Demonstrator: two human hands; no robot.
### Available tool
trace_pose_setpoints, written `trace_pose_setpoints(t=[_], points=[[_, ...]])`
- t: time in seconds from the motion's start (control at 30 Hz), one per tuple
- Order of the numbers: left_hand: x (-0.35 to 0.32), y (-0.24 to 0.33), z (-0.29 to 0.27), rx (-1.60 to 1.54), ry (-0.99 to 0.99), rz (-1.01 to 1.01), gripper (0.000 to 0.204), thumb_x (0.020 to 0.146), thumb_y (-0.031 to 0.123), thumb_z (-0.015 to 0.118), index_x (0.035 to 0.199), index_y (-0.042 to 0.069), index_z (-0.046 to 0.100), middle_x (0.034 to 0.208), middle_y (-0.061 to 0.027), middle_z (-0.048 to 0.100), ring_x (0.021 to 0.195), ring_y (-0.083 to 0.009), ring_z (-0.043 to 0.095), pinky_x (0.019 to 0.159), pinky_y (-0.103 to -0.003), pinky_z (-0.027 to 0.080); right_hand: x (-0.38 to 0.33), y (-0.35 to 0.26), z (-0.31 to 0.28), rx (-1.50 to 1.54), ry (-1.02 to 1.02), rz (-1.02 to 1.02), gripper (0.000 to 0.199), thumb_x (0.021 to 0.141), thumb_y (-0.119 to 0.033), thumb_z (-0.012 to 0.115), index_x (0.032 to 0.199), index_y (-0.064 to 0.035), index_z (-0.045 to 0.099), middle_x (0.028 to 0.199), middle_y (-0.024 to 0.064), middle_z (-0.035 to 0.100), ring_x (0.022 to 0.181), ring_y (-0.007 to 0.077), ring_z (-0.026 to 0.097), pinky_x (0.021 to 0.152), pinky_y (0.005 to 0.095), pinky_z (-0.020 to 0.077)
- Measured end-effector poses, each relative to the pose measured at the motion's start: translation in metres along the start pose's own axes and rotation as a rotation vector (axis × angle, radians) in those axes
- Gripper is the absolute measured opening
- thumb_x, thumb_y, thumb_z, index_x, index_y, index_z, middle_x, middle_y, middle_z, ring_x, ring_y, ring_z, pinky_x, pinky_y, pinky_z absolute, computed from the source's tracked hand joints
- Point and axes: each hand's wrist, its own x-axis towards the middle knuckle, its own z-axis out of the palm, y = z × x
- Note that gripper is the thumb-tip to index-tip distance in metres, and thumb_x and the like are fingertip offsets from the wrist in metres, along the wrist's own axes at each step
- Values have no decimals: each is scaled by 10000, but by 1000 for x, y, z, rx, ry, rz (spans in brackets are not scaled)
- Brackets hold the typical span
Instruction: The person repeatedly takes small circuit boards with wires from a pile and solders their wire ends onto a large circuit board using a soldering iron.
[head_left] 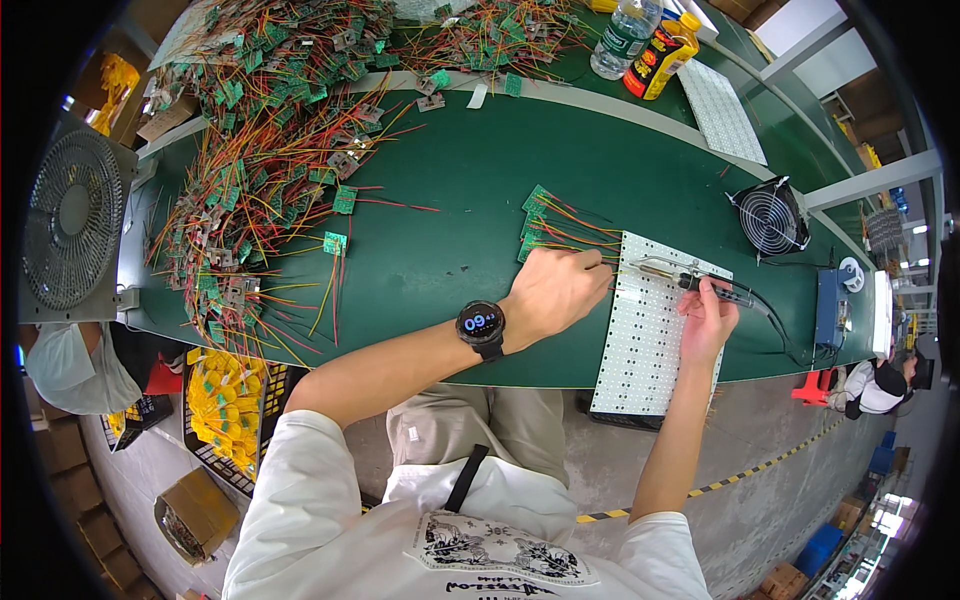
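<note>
My right hand point(708, 318) grips a soldering iron point(738, 295) with a black handle. Its metal tip points left over a white LED panel point(630, 350) dotted with small components. At the panel's left edge my left hand point(557, 290), wearing a black watch, has its fingers pinched together on thin wires. Just beyond this hand lie several small green circuit boards point(534, 205), whose red, yellow and black wires point(580, 226) run right to the panel's edge. The exact hold on the wires is partly hidden by the fingers.
A large heap of wired circuit boards point(270, 160) covers the table's left side. At the right stand a small black fan point(770, 218) and a blue box-shaped unit point(831, 310). A water bottle point(625, 40), a yellow-capped bottle point(662, 58) and another white panel point(722, 112) are at the back.
</note>
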Motion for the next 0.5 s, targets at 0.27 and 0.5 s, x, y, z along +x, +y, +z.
trace_pose_setpoints(t=[0.27, 0.5], points=[[0, 1, -4, -8, 8, -33, 55, 807, 134, 675, 799, 80, 670, 704, -24, 587, 594, -231, 614, 517, -365, 490, 8, -2, -3, 60, -33, 102, 176, 904, -75, 641, 1039, 31, 601, 719, 113, 651, 557, 180, 584, 519, 286, 440], [1, 0, 1, -7, 25, -48, 62, 801, 133, 673, 783, 75, 663, 693, -29, 579, 599, -236, 621, 527, -360, 496, 1, 2, -8, -60, -61, 37, 186, 899, -72, 646, 1040, 42, 601, 741, 118, 652, 568, 177, 591, 522, 281, 445]])
